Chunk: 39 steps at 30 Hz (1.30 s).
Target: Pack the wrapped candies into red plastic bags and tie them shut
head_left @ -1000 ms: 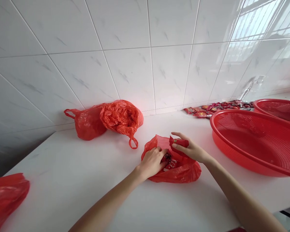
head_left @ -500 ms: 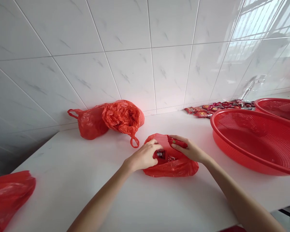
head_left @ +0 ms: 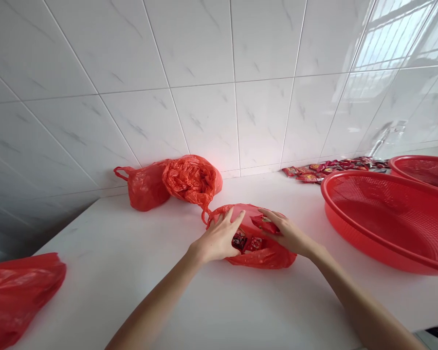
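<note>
A small red plastic bag [head_left: 263,255] lies on the white counter [head_left: 219,301] at the middle, its mouth open toward me, with small red snack packets [head_left: 248,241] showing inside. My left hand [head_left: 219,238] lies on the bag's left rim with the fingers stretched out and spread. My right hand [head_left: 286,233] rests on the bag's right side, fingers extended over the plastic and a folded red edge; whether it pinches the plastic I cannot tell.
Two more red bags [head_left: 175,182] sit against the tiled wall behind. Another red bag [head_left: 18,291] lies at the front left. Two red mesh baskets [head_left: 387,218] stand on the right, with several red packets [head_left: 328,168] scattered by the wall.
My left hand has come out of the bag's mouth and spread its fingers on the rim. My right hand has lowered the pinched plastic onto the bag. The view has tilted up slightly.
</note>
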Motion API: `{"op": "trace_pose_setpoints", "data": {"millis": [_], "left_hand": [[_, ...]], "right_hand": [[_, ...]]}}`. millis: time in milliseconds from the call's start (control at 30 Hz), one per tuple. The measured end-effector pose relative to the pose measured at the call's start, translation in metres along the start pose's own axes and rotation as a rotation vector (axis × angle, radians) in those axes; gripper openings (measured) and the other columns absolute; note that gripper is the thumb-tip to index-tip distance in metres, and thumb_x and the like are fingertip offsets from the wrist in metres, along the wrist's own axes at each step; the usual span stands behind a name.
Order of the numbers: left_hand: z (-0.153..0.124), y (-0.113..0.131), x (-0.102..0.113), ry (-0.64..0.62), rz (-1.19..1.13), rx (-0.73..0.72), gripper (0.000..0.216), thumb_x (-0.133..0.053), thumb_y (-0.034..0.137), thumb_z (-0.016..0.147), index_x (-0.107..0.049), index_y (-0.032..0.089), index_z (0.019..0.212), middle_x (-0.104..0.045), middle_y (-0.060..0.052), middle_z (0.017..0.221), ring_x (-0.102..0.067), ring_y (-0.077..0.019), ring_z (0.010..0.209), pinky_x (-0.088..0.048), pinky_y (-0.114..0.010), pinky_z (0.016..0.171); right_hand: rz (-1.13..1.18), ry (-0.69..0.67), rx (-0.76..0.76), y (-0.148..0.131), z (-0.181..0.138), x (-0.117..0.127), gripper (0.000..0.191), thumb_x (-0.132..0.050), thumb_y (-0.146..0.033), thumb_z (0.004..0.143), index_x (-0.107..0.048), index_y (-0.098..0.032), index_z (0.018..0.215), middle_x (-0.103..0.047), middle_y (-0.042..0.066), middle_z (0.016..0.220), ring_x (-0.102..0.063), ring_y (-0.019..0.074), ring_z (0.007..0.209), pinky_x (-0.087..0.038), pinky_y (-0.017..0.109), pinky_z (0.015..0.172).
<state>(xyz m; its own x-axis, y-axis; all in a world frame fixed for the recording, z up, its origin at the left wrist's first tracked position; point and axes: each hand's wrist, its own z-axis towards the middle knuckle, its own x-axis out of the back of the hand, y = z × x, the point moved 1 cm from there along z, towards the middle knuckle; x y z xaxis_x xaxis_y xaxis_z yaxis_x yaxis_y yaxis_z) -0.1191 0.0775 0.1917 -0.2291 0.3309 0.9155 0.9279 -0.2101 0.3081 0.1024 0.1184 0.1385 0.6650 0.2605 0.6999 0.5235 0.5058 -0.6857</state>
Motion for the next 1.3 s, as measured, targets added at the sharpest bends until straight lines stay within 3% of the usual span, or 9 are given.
{"op": "trace_pose_setpoints", "data": {"millis": [167, 300, 433, 567, 800, 933, 1033, 1200, 1300], "left_hand": [[-0.001, -0.001, 0.004, -0.022, -0.063, 0.046, 0.118, -0.071, 0.021, 0.070, 0.003, 0.036, 0.160, 0.013, -0.011, 0.169, 0.003, -0.0483, 0.152, -0.037, -0.062, 0.110], [0.003, -0.001, -0.001, -0.071, -0.122, 0.004, 0.112, -0.076, 0.032, 0.073, -0.006, 0.036, 0.161, 0.008, -0.009, 0.170, -0.001, -0.0452, 0.153, -0.035, -0.061, 0.113], [0.014, 0.000, -0.014, 0.004, -0.168, -0.110, 0.083, -0.063, 0.053, 0.086, -0.030, 0.027, 0.158, -0.034, -0.013, 0.163, -0.032, -0.0374, 0.149, -0.037, -0.054, 0.115], [0.024, -0.003, -0.023, 0.100, -0.132, -0.201, 0.056, -0.057, 0.038, 0.092, -0.050, 0.024, 0.147, -0.061, -0.011, 0.142, -0.058, -0.0319, 0.129, -0.049, -0.045, 0.104], [0.032, -0.018, -0.019, 0.265, -0.114, -0.191, 0.040, -0.039, 0.023, 0.100, -0.062, 0.023, 0.132, -0.071, -0.008, 0.128, -0.066, -0.0273, 0.119, -0.053, -0.042, 0.098], [0.030, -0.019, -0.012, 0.382, -0.211, -0.205, 0.040, -0.035, 0.025, 0.102, -0.060, 0.021, 0.133, -0.076, -0.007, 0.114, -0.072, -0.0236, 0.104, -0.057, -0.038, 0.090], [0.029, -0.018, -0.010, 0.441, -0.240, -0.287, 0.039, -0.036, 0.022, 0.102, -0.059, 0.021, 0.134, -0.072, -0.007, 0.124, -0.067, -0.0212, 0.115, -0.054, -0.036, 0.098], [0.030, -0.018, -0.013, 0.375, -0.165, -0.348, 0.044, -0.039, 0.015, 0.100, -0.057, 0.024, 0.139, -0.063, -0.007, 0.138, -0.054, -0.0226, 0.133, -0.047, -0.041, 0.109], [0.031, -0.018, -0.014, 0.202, -0.109, -0.406, 0.049, -0.041, 0.012, 0.097, -0.059, 0.031, 0.139, -0.065, -0.005, 0.132, -0.054, -0.0230, 0.130, -0.045, -0.040, 0.109]], "right_hand": [[0.038, -0.119, 0.017, 0.003, -0.003, -0.009, 0.088, -0.059, -0.012, 0.076, -0.030, -0.034, 0.156, -0.038, 0.009, 0.160, -0.048, 0.0319, 0.139, -0.052, 0.046, 0.103], [0.022, -0.170, 0.023, 0.007, -0.003, -0.016, 0.093, -0.057, -0.009, 0.074, -0.027, -0.037, 0.158, -0.028, 0.006, 0.166, -0.042, 0.0328, 0.144, -0.051, 0.045, 0.105], [-0.023, -0.178, 0.013, 0.006, -0.004, -0.016, 0.083, -0.059, -0.011, 0.075, -0.039, -0.035, 0.152, -0.036, 0.007, 0.162, -0.049, 0.0311, 0.139, -0.051, 0.043, 0.104], [-0.086, -0.135, 0.022, 0.003, -0.004, -0.009, 0.063, -0.060, -0.012, 0.078, -0.056, -0.028, 0.138, -0.061, 0.011, 0.138, -0.061, 0.0284, 0.122, -0.055, 0.040, 0.094], [-0.214, -0.128, -0.070, 0.004, -0.001, 0.004, 0.032, -0.064, -0.030, 0.085, -0.071, -0.023, 0.115, -0.072, 0.006, 0.085, -0.065, 0.0216, 0.074, -0.053, 0.032, 0.068], [-0.308, -0.123, -0.052, 0.003, -0.002, 0.004, 0.032, -0.067, -0.035, 0.084, -0.074, -0.020, 0.112, -0.068, 0.003, 0.066, -0.063, 0.0229, 0.072, -0.050, 0.040, 0.085], [-0.327, -0.126, -0.007, 0.001, -0.002, 0.002, 0.029, -0.069, -0.033, 0.081, -0.076, -0.021, 0.107, -0.069, 0.003, 0.069, -0.063, 0.0222, 0.076, -0.045, 0.043, 0.095], [-0.374, -0.113, -0.021, 0.001, -0.001, -0.004, 0.021, -0.072, -0.030, 0.078, -0.078, -0.021, 0.096, -0.067, 0.005, 0.074, -0.061, 0.0235, 0.081, -0.047, 0.036, 0.085], [-0.385, -0.126, 0.002, 0.002, -0.001, -0.007, 0.011, -0.069, -0.027, 0.081, -0.077, -0.023, 0.088, -0.065, 0.003, 0.068, -0.060, 0.0221, 0.077, -0.045, 0.035, 0.084]]}}
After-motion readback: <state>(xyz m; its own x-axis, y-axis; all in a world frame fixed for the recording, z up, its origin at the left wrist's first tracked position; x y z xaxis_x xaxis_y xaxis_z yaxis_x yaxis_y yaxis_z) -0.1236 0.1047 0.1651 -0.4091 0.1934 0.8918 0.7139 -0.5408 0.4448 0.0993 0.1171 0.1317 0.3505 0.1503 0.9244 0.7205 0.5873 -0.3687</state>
